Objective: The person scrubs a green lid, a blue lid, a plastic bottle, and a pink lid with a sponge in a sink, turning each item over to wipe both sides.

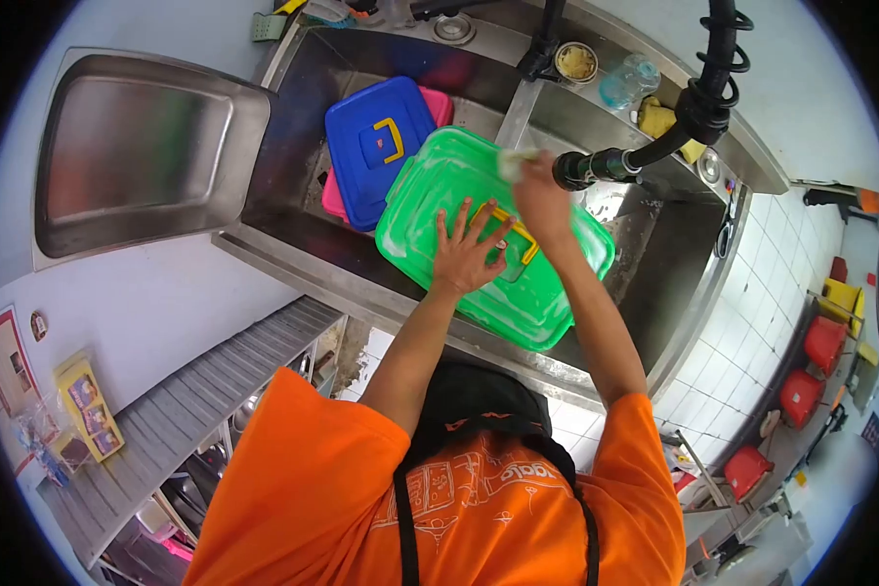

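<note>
1. Laid the left hand point(471, 252) open on the green lid point(532, 303), with fingers spread beside the yellow handle point(530, 244).
2. Curled the right hand point(544, 200) around a pale pad point(518, 164) at the far side of the green lid, apart from the left hand. Could not identify the pad exactly, owing to blur.
3. Found the green lid slanted across the sink point(303, 273), handle side up, streaked with whitish suds.
4. Noted the blue lid point(352, 156) at left, partly beneath the green lid and over a pink piece point(439, 103).
5. Observed the hose point(654, 151) with its end just beside the right hand.
6. Located a small bowl point(576, 63), a clear bottle point(630, 80) and a yellow cloth point(659, 119) along the back ledge, beyond the divider point(523, 112).
7. Sighted, farther out, a ribbed shelf point(195, 391) at lower left and red stools point(801, 396) at far right, beyond the white tiles point(752, 283).
8. Wore an orange shirt point(313, 469) with black straps point(405, 527).
</note>
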Demonstrator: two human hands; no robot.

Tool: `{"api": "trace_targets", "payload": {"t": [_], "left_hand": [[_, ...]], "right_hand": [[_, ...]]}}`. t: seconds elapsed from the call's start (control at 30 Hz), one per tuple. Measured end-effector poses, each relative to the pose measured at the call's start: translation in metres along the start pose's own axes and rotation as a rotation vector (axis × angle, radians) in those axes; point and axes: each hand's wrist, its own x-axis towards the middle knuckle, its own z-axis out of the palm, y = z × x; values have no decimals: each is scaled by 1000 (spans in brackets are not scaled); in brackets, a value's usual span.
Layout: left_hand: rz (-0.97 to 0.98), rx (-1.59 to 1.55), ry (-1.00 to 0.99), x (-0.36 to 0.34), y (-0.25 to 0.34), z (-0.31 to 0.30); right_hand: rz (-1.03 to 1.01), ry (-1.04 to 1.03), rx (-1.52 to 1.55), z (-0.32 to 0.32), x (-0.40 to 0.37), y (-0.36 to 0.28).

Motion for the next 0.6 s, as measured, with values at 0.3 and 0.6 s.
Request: {"api": "trace_targets", "payload": {"t": [0.3, 0.6], "left_hand": [[18, -11, 132, -3, 2, 9], [74, -57, -10, -7, 41, 36]], "right_hand": [[-377, -152, -23, 50, 97, -94], [-260, 65, 302, 22, 69, -22]]}}
